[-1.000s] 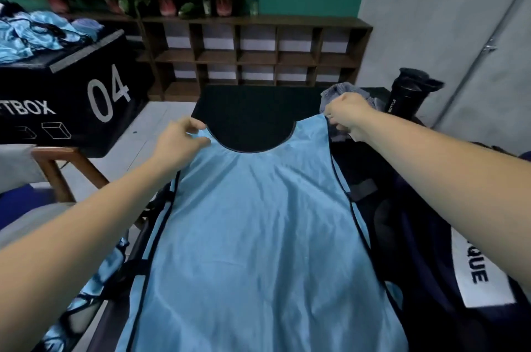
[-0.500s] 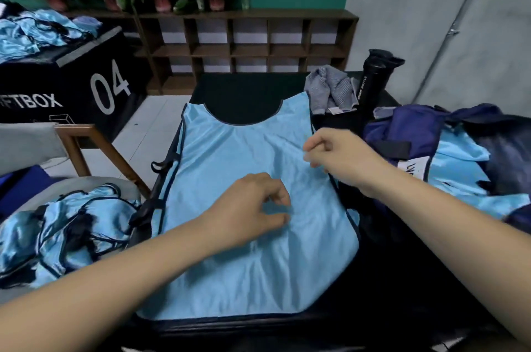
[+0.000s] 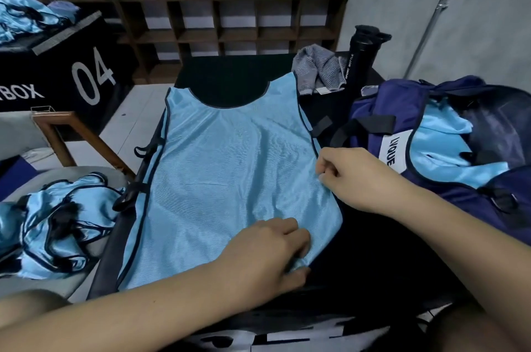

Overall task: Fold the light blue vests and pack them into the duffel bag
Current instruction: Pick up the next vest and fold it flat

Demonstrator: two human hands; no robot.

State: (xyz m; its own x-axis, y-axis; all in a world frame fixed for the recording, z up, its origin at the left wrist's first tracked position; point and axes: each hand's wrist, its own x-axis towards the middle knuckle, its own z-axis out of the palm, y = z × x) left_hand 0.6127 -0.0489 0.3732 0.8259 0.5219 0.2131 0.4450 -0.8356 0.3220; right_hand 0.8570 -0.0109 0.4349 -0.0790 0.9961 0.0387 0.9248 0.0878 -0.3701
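Observation:
A light blue vest (image 3: pixel 224 167) with dark trim lies flat on the black table, neckline away from me. My left hand (image 3: pixel 267 254) pinches the vest's near right corner at the bottom hem. My right hand (image 3: pixel 353 176) pinches the vest's right edge about halfway up. The navy duffel bag (image 3: pixel 373 113) stands open at the right, with a folded light blue vest (image 3: pixel 448 156) lying in it. A heap of loose light blue vests (image 3: pixel 54 219) lies on a seat at the left.
A black sport bottle (image 3: pixel 359 58) and a grey striped cloth (image 3: pixel 319 70) sit at the table's far right. A black box marked 04 (image 3: pixel 57 75) with more blue vests on top stands at the left, with a wooden shelf (image 3: pixel 230 32) behind and a wooden chair frame (image 3: pixel 74 139) nearby.
Both hands left the vest's shoulders and came back toward me. The left hand went from mid-vest to the near right corner; the right hand took hold of the right edge.

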